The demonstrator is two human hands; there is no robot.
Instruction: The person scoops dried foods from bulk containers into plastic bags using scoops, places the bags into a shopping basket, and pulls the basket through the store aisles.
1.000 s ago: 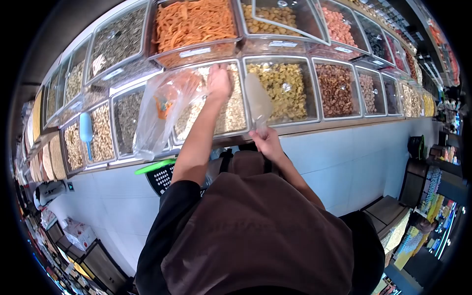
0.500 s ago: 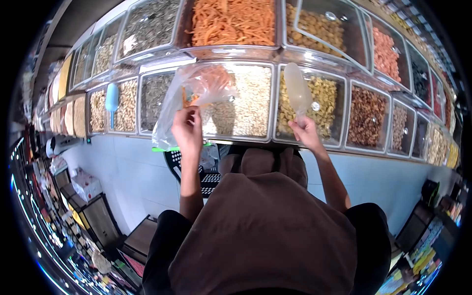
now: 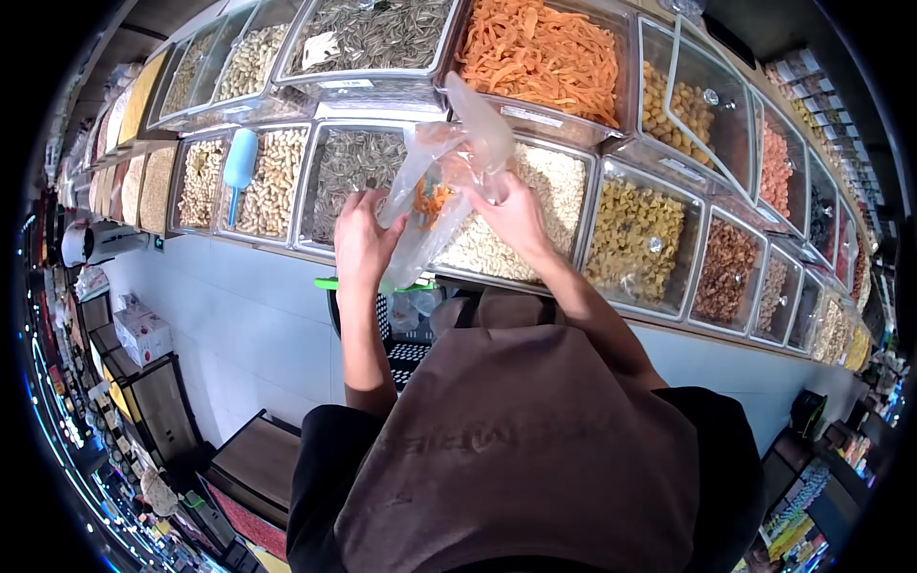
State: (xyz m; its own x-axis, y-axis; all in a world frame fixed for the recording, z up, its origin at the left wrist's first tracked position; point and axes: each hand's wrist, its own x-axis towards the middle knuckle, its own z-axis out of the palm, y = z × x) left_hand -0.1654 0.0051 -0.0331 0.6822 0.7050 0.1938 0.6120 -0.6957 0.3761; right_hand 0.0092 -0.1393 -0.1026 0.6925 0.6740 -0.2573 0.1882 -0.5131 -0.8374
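A clear plastic bag (image 3: 413, 250) hangs between my two hands, with some orange dried strips (image 3: 433, 202) showing inside it. My left hand (image 3: 366, 239) is closed on the bag's left edge. My right hand (image 3: 517, 216) is closed around the handle of a translucent plastic scoop (image 3: 482, 126) and lies against the bag's right side. The scoop's bowl points up and away from me. Whether the right fingers also pinch the bag is hard to tell. Below the bag are a bin of pale seeds (image 3: 552, 196) and a bin of striped sunflower seeds (image 3: 355, 162).
A bin of orange dried strips (image 3: 540, 59) stands in the upper row. Beside the pale seeds is a lidded bin of yellowish pieces (image 3: 635, 229). A blue scoop (image 3: 241, 160) rests over peanuts (image 3: 272, 181) at left. A black basket (image 3: 409, 346) is below the counter edge.
My right hand has moved left with the scoop, from over the yellowish pieces to the bag. The bag has shifted right of my left hand. The view has turned slightly.
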